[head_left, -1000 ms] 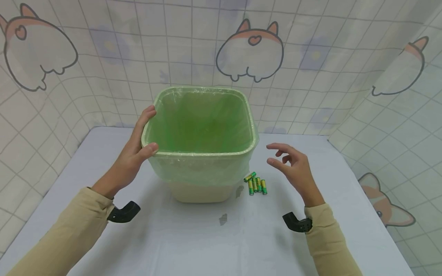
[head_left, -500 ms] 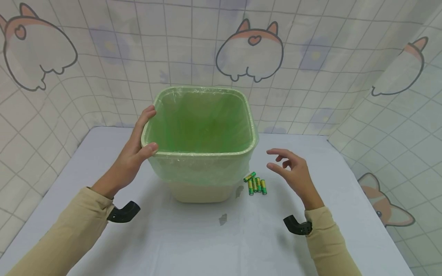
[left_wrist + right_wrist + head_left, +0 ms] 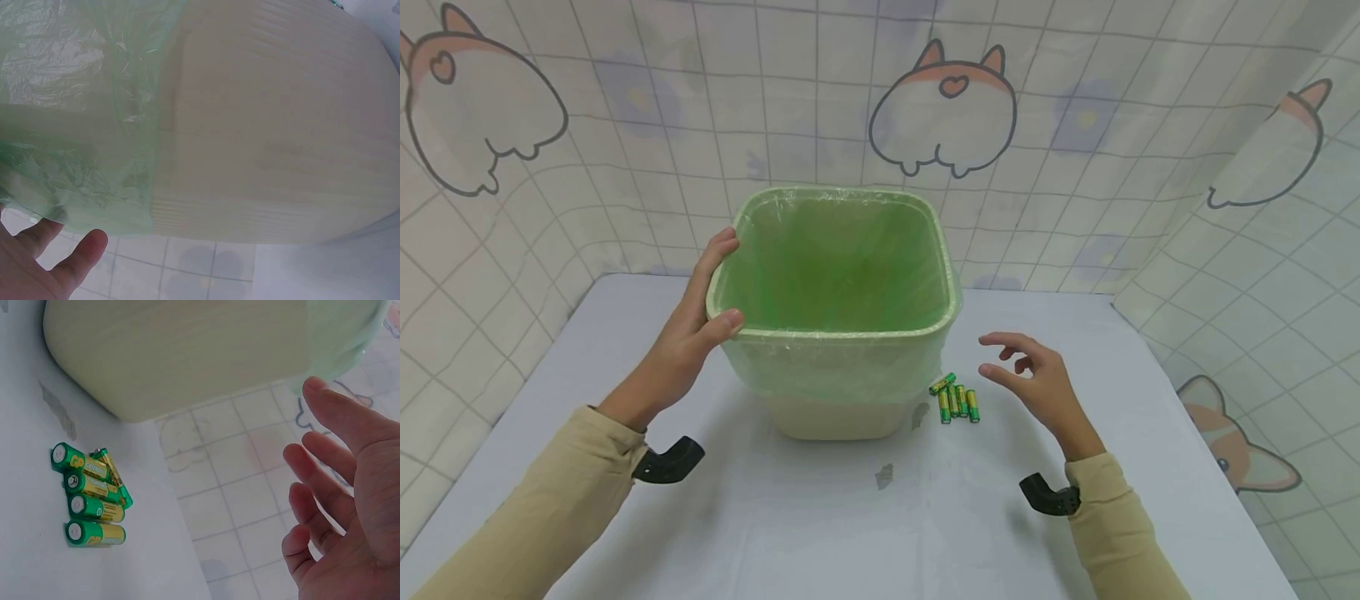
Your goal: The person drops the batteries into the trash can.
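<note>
A cream trash bin (image 3: 835, 421), lined with a thin green plastic bag (image 3: 842, 362) folded over its rim, stands upright on the table. My left hand (image 3: 688, 346) holds the bin's left side at the rim, thumb over the front left corner and fingers along the left edge. In the left wrist view, fingers (image 3: 87, 250) lie beside the bag. To the right, my right hand (image 3: 1041, 387) hovers, empty, its fingers loosely bent and thumb apart. Between that hand and the bin lie several green and gold batteries (image 3: 94, 509), most side by side, one slanted behind them.
The table has a white cover (image 3: 820, 542) with two grey patches (image 3: 884, 477) near the bin. A white curtain (image 3: 820, 92) with grid lines and cartoon corgis hangs behind and at both sides. Black wrist mounts (image 3: 670, 461) sit at both cuffs.
My right hand has sunk slightly toward the table and nearer to me, still empty. My left hand, the bin and the batteries have stayed in place.
</note>
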A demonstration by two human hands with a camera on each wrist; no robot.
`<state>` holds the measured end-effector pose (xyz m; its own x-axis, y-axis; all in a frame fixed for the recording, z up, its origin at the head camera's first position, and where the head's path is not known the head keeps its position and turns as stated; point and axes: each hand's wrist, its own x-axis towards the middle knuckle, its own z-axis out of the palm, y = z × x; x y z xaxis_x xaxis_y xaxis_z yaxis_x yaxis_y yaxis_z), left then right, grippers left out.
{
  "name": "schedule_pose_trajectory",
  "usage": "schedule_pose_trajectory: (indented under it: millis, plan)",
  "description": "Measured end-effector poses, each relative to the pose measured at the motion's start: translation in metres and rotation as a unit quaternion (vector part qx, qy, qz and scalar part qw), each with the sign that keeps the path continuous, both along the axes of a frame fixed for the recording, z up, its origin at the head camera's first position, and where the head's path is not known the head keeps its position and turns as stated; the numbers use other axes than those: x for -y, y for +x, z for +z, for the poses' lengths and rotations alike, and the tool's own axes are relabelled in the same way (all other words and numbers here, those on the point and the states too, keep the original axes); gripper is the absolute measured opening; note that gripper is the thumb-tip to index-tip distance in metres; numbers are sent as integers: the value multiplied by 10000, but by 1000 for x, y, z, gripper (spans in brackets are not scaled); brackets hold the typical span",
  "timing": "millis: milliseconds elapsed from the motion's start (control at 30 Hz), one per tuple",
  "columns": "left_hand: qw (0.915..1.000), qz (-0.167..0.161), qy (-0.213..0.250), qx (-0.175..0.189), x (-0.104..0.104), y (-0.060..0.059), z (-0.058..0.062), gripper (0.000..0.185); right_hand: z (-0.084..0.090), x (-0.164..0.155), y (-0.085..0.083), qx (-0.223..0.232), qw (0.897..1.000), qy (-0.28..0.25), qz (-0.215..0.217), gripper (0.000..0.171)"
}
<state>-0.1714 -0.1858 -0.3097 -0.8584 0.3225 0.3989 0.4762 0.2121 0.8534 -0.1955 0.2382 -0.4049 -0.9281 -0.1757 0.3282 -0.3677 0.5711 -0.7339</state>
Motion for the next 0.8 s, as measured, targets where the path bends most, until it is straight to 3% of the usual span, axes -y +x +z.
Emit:
schedule_pose_trajectory:
  millis: [800]
  plan:
    - [10000,22,-20,3,-1,0,0,70,-16,-9,2,324,9991,276,-89,41]
